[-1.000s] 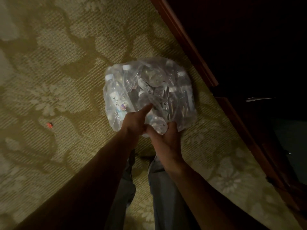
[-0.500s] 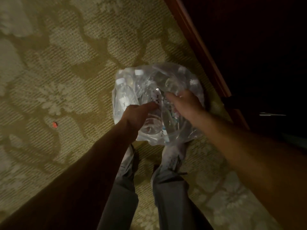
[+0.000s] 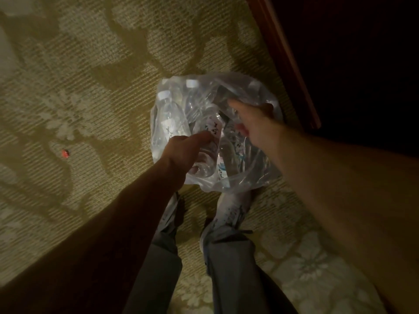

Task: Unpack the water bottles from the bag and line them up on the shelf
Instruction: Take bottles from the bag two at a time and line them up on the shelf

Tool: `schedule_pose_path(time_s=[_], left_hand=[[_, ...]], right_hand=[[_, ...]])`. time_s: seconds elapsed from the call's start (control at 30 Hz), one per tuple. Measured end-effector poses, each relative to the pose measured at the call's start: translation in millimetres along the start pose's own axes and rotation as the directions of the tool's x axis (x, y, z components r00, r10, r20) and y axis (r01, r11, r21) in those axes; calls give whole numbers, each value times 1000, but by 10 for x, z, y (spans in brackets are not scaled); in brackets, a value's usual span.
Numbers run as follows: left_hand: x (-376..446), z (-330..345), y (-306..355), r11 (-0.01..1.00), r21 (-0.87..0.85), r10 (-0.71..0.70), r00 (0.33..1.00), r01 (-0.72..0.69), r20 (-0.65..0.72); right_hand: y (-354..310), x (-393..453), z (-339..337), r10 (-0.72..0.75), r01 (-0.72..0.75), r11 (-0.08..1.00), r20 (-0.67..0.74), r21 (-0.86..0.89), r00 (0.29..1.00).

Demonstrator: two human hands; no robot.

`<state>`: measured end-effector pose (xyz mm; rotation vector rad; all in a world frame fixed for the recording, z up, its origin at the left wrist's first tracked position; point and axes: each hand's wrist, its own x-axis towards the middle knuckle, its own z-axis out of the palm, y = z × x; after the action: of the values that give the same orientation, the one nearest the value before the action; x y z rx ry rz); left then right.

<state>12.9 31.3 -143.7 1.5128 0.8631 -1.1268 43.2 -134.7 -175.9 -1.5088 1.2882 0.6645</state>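
One clear plastic bag is shown standing on a patterned carpet, directly in front of the person's two shoes. Two bare hands are seen at the bag's open mouth. Inside the bag, water bottles are packed closely together; three white caps can be counted along the far left side, while the full number of bottles cannot be told, since film and glare obscure the rest. The bottles are made of clear plastic and carry pale labels with dark printed characters; some stand upright and others lie tilted against one another. The left hand is extended into the mouth of the bag with its fingers touching a labelled bottle near the centre; whether that bottle is actually gripped cannot be told. The right hand is closed on the far edge of the plastic film, which is drawn upward and outward. The carpet is olive and cream, with a large floral and vine design, and one small red speck lies on it well to the left of the bag. A reddish wooden edge runs diagonally at upper right, just beside the bag; the space beyond it is too dark to be made out. The scene is dimly lit.
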Motion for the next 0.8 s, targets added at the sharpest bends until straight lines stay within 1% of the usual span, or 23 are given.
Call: schedule_pose_path(time_s=[0.07,0.17,0.27,0.33,0.43,0.53,0.6,0.73,0.8], left_hand=[[-32,0,-14,1000,17,-4,1000,5,-9],[-130,59,0,1000,-8,-18,999,17,-38],[-265,133,22,996,-88,-37,999,35,-22],[-365,163,50,993,-107,-43,999,40,-22],[-661,217,157,991,-125,-48,999,50,16],[-1016,214,325,992,-123,-22,1000,22,5],[-1259,164,462,995,-97,26,1000,-25,12],[-1818,35,698,994,-47,105,993,-102,62],[-2109,-49,800,990,-27,143,982,-141,120]], right_hand=[[38,-105,-36,40,-40,999,15,12,999],[163,-240,-140,89,-88,989,-4,118,996],[262,-449,-292,177,-191,972,101,141,979],[312,-660,-378,232,-262,950,176,170,957],[398,-1046,-470,260,-320,915,248,245,933],[379,-1448,-558,260,-310,924,227,223,939],[318,-1742,-623,241,-290,932,228,217,943],[109,-2378,-781,133,-171,966,197,192,971],[-16,-2698,-884,64,-107,963,177,247,982]])
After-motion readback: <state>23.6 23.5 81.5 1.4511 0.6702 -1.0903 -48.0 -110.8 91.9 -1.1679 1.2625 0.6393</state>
